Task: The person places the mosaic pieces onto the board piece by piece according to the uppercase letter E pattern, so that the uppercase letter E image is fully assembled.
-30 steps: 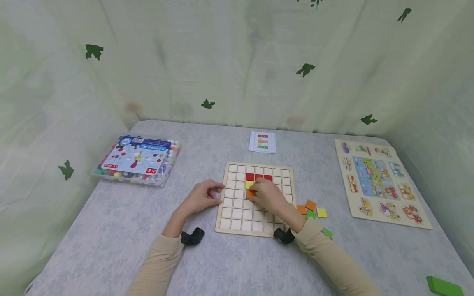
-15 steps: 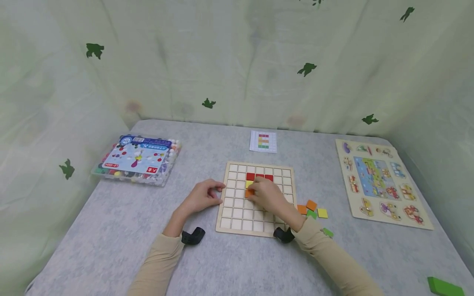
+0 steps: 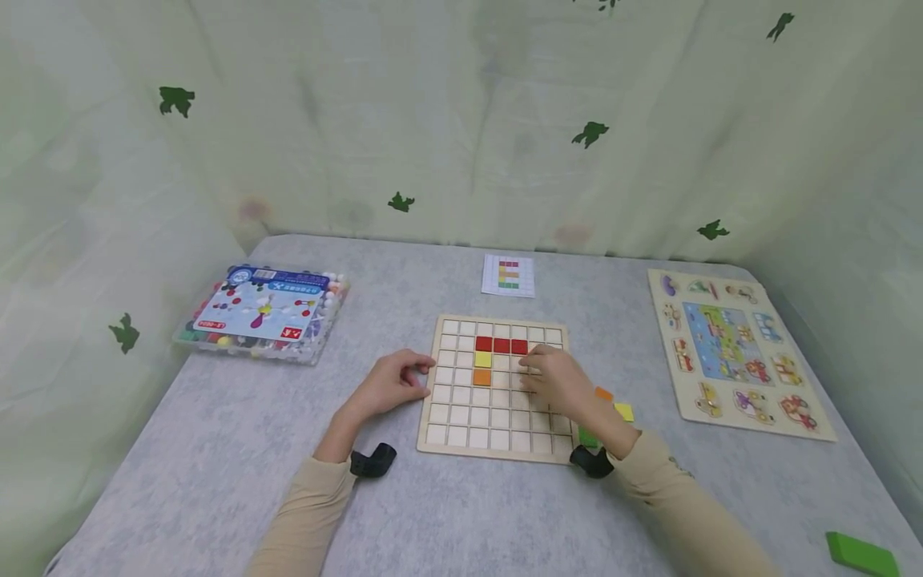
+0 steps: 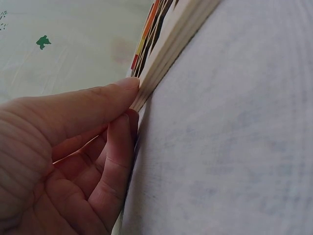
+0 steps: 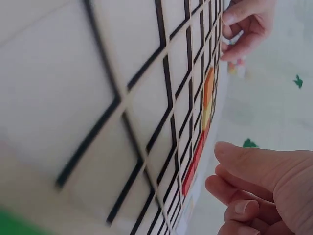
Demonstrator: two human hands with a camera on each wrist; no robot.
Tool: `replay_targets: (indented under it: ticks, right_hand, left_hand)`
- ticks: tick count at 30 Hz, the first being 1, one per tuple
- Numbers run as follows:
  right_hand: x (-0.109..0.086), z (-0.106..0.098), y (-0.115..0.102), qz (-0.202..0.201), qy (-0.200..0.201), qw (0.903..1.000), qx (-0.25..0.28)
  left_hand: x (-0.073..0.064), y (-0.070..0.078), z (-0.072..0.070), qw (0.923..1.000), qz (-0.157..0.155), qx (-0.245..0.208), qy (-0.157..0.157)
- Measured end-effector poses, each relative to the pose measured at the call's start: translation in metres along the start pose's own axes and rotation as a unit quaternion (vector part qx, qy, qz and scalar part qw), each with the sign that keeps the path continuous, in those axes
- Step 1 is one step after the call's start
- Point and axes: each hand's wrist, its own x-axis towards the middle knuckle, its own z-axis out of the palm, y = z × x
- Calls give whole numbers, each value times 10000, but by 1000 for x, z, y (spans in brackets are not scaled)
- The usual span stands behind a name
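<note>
Head view: box label (image 3: 259,303) near table's (image 3: 216,481) far L corner, print too small for me to read. L hand (image 3: 389,383): thumb & fingertips apart, touching grid board's (image 3: 457,436) L edge, approx. mid-table. R hand (image 3: 561,385): thumb & fingers apart, above board's R half. Loose tiles (image 3: 623,412) between board's R edge & puzzle (image 3: 782,316).

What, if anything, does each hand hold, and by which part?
Right hand: nothing. Left hand touches the left edge of the wooden grid board; gripping is unclear.
</note>
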Motion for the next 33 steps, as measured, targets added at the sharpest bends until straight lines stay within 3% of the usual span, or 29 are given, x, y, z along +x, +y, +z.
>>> replay_targets:
  ticks: [9,17,33]
  right_hand:
    - [-24,-19,28,297,192,9993,-151]
    - [-46,-28,46,572,75,9982,-190]
    - [-64,-25,52,827,-152,9963,-202]
  left_hand:
    - [0,3,-1,9999,-98,31,-6]
    - [0,1,0,9999,-86,47,-57]
    - [1,-2,1,10000,-41,-22,-31]
